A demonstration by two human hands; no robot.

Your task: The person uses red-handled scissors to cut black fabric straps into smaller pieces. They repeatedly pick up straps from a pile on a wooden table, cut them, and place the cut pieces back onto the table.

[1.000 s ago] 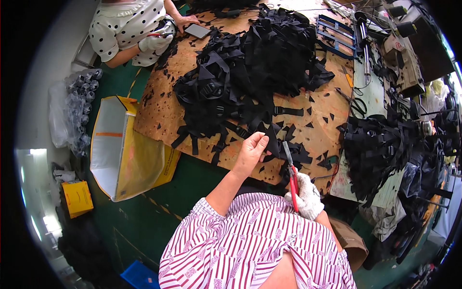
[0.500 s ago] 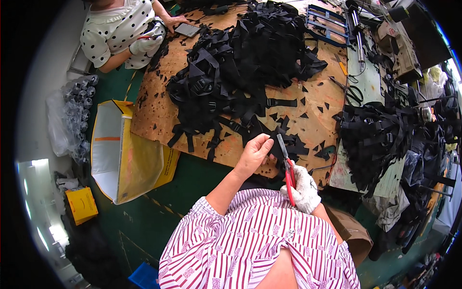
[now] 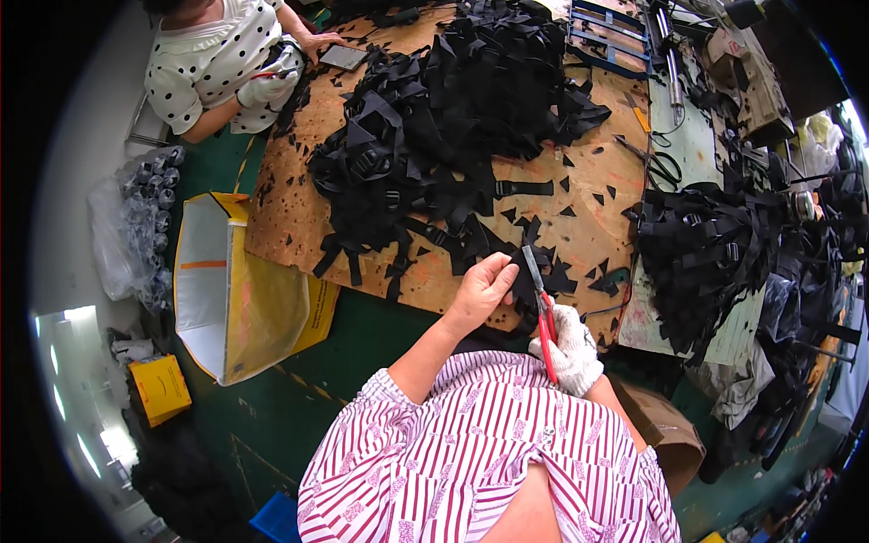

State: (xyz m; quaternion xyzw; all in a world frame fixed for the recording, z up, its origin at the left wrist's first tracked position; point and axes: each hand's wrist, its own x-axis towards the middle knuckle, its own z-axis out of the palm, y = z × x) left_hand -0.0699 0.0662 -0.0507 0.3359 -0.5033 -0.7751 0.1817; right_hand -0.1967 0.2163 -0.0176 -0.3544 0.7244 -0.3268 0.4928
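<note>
My bare left hand (image 3: 482,291) is closed, pinching a piece of black fabric (image 3: 522,282) between thumb and fingers at the table's near edge. My right hand (image 3: 576,351), in a white knit glove, grips scissors (image 3: 547,328) by their red handles. Their grey blades point away from me, right beside the fabric at my left fingertips; whether they are parted I cannot tell. Just beyond both hands begins a large heap of black fabric pieces and straps with buckles (image 3: 489,86).
Small black offcuts dot the wooden table (image 3: 593,213). Black-handled scissors (image 3: 663,166) lie to the right, near a second pile of black straps (image 3: 701,262). A yellow-and-white bin (image 3: 204,285) stands left. Across the table, a co-worker in a dotted top (image 3: 222,68) has a phone (image 3: 344,57) nearby.
The whole view has shifted slightly. My hands keep nearly the same pose, with the scissor blades still beside the fabric.
</note>
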